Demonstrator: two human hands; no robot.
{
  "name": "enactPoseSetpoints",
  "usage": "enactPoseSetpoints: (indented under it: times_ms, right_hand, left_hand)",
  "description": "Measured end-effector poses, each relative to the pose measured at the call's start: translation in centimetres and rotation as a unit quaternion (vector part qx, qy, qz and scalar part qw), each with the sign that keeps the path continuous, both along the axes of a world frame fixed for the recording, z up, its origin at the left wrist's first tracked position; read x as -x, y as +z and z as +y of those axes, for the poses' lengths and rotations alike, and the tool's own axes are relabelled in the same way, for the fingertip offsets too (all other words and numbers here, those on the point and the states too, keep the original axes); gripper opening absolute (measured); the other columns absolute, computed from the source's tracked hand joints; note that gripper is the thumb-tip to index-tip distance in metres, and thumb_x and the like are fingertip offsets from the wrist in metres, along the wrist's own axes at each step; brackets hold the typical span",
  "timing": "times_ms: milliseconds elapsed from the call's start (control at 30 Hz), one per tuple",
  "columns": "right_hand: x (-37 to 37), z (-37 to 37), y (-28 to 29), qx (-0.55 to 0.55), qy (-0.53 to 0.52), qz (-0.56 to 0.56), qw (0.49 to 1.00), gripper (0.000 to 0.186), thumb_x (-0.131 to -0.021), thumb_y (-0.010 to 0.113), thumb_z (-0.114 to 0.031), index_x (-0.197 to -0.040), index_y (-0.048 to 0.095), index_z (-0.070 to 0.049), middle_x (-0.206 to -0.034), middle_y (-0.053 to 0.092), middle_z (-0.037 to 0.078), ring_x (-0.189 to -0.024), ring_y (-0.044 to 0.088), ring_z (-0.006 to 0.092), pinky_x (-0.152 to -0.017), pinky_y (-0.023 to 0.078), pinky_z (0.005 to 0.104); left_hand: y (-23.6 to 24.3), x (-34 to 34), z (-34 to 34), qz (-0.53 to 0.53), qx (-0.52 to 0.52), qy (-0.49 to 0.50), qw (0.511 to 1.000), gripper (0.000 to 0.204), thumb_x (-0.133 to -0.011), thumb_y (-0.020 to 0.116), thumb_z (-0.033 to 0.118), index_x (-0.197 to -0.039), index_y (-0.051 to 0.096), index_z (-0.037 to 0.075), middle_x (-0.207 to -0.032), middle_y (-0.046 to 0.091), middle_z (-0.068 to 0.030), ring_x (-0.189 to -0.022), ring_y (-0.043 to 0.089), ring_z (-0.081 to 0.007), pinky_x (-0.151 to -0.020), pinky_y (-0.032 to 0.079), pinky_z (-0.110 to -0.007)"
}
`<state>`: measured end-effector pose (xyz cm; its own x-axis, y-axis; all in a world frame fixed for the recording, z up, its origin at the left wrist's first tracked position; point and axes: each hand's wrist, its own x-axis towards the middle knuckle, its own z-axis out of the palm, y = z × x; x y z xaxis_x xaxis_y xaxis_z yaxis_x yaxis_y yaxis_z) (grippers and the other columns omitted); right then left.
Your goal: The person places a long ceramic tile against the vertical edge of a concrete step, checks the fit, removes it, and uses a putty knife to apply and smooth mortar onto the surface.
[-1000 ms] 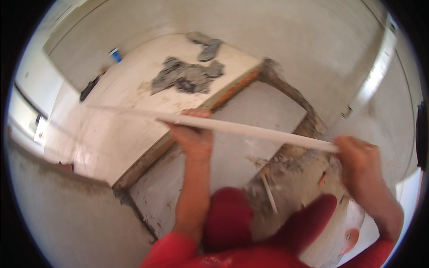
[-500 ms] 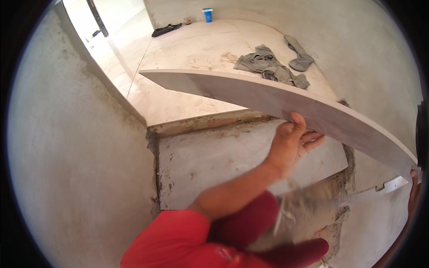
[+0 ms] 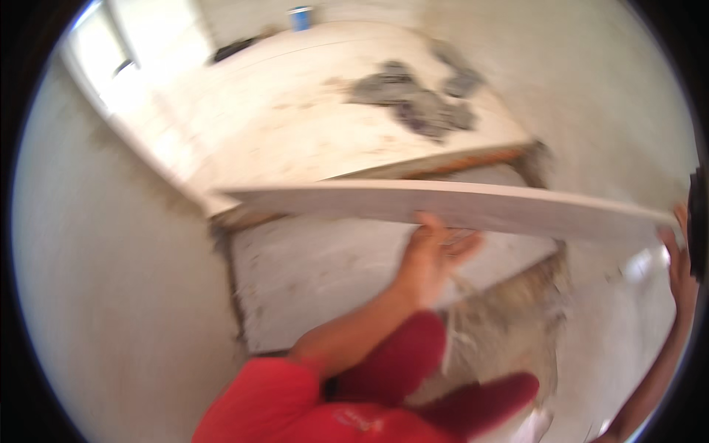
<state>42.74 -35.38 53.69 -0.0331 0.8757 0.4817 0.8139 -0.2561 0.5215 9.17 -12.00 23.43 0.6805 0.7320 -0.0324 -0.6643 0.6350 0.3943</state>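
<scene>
A long grey board-like strip with a pale edge (image 3: 354,200) lies across the view, slightly blurred. My left hand (image 3: 425,262) holds its lower side near the middle, thumb against the face and fingers bent at the edge. My right hand (image 3: 677,247) grips the right end, partly cut off at the rim. Below the strip is a grey slab (image 3: 295,280) forming a lower step. The strip's left end is near that step's back corner; contact I cannot tell.
A pale tiled upper floor (image 3: 258,125) holds grey rumpled cloths (image 3: 413,103), a blue container (image 3: 300,18) and a dark item (image 3: 233,50). Plastered walls flank both sides (image 3: 111,258). Rough mortar (image 3: 502,303) surrounds my knees. A bright opening (image 3: 162,33) is at upper left.
Since half a second ago, the strip's left end has moved down from over the tiled floor toward the step, and its right end has risen; it now lies more level. The view shifts slightly.
</scene>
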Motion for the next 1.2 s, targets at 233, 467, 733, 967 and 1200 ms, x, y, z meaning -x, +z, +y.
enactPoseSetpoints:
  times_ms: [233, 467, 733, 967, 1200]
  right_hand:
    - [7.0, 6.9, -1.7, 0.056, 0.019, 0.136, 0.989, 0.048, -0.086, 0.081, -0.030, -0.121, 0.072, 0.000, -0.113, 0.074, 0.017, -0.110, 0.067, 0.0337, -0.103, 0.044, 0.0464]
    - [7.5, 3.2, -2.1, 0.019, 0.046, 0.152, 0.987, 0.035, -0.085, 0.082, -0.027, -0.111, 0.072, -0.005, -0.095, 0.072, 0.011, -0.100, 0.067, 0.0291, -0.095, 0.043, 0.0441]
    - [4.7, 7.3, -2.1, 0.026, 0.085, 0.106, 0.990, 0.047, -0.081, 0.083, -0.015, -0.123, 0.068, 0.003, -0.123, 0.070, 0.019, -0.116, 0.062, 0.0386, -0.104, 0.044, 0.0482]
    - [0.6, 9.8, -3.5, 0.052, 0.090, 0.073, 0.992, 0.045, -0.089, 0.079, -0.012, -0.131, 0.065, 0.000, -0.133, 0.066, 0.019, -0.128, 0.059, 0.0389, -0.114, 0.040, 0.0481]
    - [2.7, 11.9, -0.9, 0.125, 0.090, 0.074, 0.985, 0.041, -0.089, 0.080, -0.018, -0.126, 0.069, -0.004, -0.120, 0.069, 0.025, -0.116, 0.062, 0.0451, -0.105, 0.045, 0.0515]
  left_hand:
    - [-0.3, 4.8, 1.4, -0.055, 0.004, 0.045, 0.997, 0.094, -0.099, 0.062, 0.057, -0.159, 0.025, -0.006, -0.164, 0.033, -0.0238, -0.150, 0.039, -0.0360, -0.129, 0.035, -0.048]
    - [-0.6, 4.6, -0.5, -0.097, 0.090, 0.024, 0.991, 0.094, -0.098, 0.068, 0.051, -0.160, 0.025, -0.005, -0.165, 0.032, -0.0235, -0.154, 0.031, -0.0363, -0.129, 0.032, -0.049]
    - [-2.7, 4.3, 1.8, -0.021, 0.075, 0.068, 0.995, 0.082, -0.102, 0.056, 0.059, -0.152, 0.032, -0.001, -0.156, 0.038, -0.0277, -0.147, 0.039, -0.0439, -0.125, 0.036, -0.059]
    - [-0.7, 5.8, 1.9, 0.018, -0.012, 0.047, 0.999, 0.100, -0.096, 0.051, 0.072, -0.155, 0.027, -0.006, -0.159, 0.033, -0.0314, -0.149, 0.039, -0.0425, -0.126, 0.035, -0.054]
    - [-1.6, 5.2, 2.1, -0.001, -0.005, 0.041, 0.999, 0.100, -0.096, 0.051, 0.072, -0.157, 0.026, -0.004, -0.158, 0.036, -0.0291, -0.148, 0.040, -0.0444, -0.125, 0.035, -0.055]
